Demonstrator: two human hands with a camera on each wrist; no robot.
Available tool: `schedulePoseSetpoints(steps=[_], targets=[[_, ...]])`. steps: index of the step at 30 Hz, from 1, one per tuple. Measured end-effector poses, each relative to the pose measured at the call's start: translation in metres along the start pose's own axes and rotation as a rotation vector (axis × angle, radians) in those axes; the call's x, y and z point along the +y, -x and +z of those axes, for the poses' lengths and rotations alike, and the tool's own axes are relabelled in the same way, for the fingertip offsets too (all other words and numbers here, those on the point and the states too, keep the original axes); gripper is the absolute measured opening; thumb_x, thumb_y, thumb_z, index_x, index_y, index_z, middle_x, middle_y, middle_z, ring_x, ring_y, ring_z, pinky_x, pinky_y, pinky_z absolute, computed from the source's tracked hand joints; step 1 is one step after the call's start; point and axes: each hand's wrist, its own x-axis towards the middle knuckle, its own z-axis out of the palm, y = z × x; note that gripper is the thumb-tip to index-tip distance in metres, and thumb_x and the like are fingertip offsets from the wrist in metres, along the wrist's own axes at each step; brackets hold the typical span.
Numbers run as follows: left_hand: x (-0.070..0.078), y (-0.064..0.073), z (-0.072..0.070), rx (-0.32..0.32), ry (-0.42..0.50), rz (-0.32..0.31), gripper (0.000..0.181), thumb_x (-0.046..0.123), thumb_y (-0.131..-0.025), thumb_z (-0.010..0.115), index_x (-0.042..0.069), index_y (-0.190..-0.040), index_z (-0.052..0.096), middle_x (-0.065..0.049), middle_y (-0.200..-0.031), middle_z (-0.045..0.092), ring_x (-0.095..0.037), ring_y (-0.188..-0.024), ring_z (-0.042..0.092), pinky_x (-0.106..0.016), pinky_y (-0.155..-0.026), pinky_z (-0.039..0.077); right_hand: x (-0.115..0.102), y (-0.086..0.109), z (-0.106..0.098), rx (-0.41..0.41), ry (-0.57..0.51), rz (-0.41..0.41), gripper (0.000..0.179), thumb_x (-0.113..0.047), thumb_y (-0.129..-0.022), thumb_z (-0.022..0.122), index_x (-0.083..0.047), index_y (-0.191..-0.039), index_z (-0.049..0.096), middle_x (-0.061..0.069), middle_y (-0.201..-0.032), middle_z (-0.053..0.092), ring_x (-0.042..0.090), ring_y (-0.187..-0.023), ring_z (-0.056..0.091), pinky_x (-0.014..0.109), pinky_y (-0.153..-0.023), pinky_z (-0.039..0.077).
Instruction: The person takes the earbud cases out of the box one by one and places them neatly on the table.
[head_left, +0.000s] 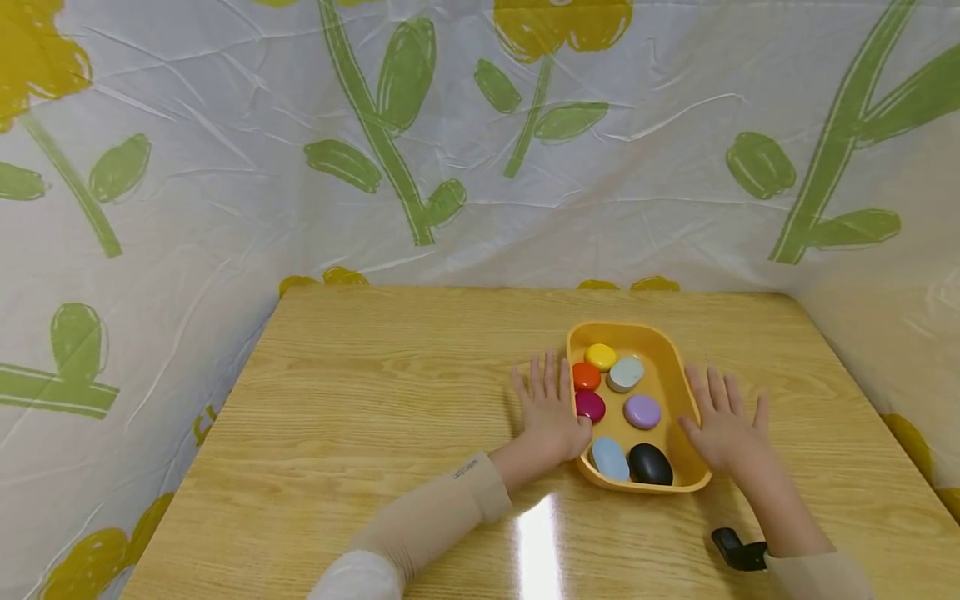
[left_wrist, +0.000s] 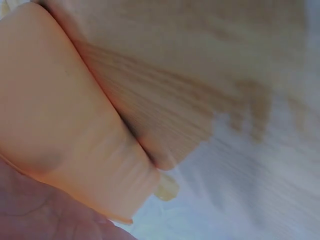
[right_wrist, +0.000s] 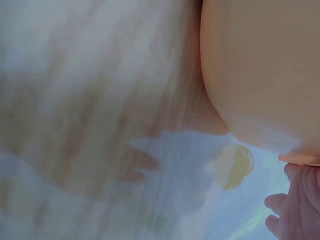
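Observation:
An orange-yellow tray [head_left: 663,367] with rounded corners sits on the table, right of centre. Smooth pebble-like pieces lie in it: yellow [head_left: 601,357], orange-red [head_left: 587,377], magenta [head_left: 591,407], grey [head_left: 626,374], lilac [head_left: 642,412], light blue [head_left: 610,459] and black [head_left: 650,464]. My left hand [head_left: 549,417] lies against the tray's left side, fingers straight, thumb at the rim. On the opposite side my right hand [head_left: 729,429] has spread fingers, its thumb close to the rim. Both wrist views show the tray's outer wall [left_wrist: 65,110] beside part of a hand [right_wrist: 300,205].
The wood-grain table [head_left: 360,400] extends left of the tray, with a bright glare in front. A black object [head_left: 738,552] is by the right wrist. Floral cloth [head_left: 225,167] hangs behind the table and along both sides.

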Motion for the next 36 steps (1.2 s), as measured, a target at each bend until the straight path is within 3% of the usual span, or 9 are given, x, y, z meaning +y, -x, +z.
schedulePoseSetpoints(steps=[21, 31, 36], targets=[[-0.008, 0.037, 0.009, 0.056, 0.023, 0.03, 0.077, 0.052, -0.088, 0.031, 0.014, -0.148, 0.003, -0.009, -0.153, 0.001, -0.031, -0.139, 0.0, -0.059, -0.105, 0.003, -0.016, 0.034, 0.014, 0.024, -0.036, 0.004, 0.07, -0.039, -0.098, 0.032, -0.021, -0.145, -0.017, 0.023, -0.147, -0.018, 0.038, -0.131, -0.026, 0.059, -0.088, -0.029], [-0.012, 0.042, 0.012, 0.087, 0.032, 0.056, 0.077, 0.052, -0.087, 0.033, 0.012, -0.148, 0.007, -0.01, -0.153, 0.004, -0.032, -0.139, 0.003, -0.06, -0.104, 0.005, -0.019, 0.042, 0.016, 0.012, -0.08, 0.012, 0.069, -0.04, -0.098, 0.031, -0.019, -0.145, -0.015, 0.023, -0.146, -0.02, 0.038, -0.13, -0.026, 0.059, -0.086, -0.03], [-0.013, 0.042, 0.013, 0.139, 0.027, 0.073, 0.078, 0.053, -0.086, 0.036, 0.014, -0.148, 0.01, -0.009, -0.153, 0.004, -0.031, -0.139, 0.006, -0.058, -0.105, 0.006, -0.02, 0.041, 0.017, 0.018, -0.081, 0.009, 0.069, -0.04, -0.098, 0.031, -0.02, -0.145, -0.016, 0.022, -0.146, -0.02, 0.038, -0.13, -0.026, 0.06, -0.087, -0.03]])
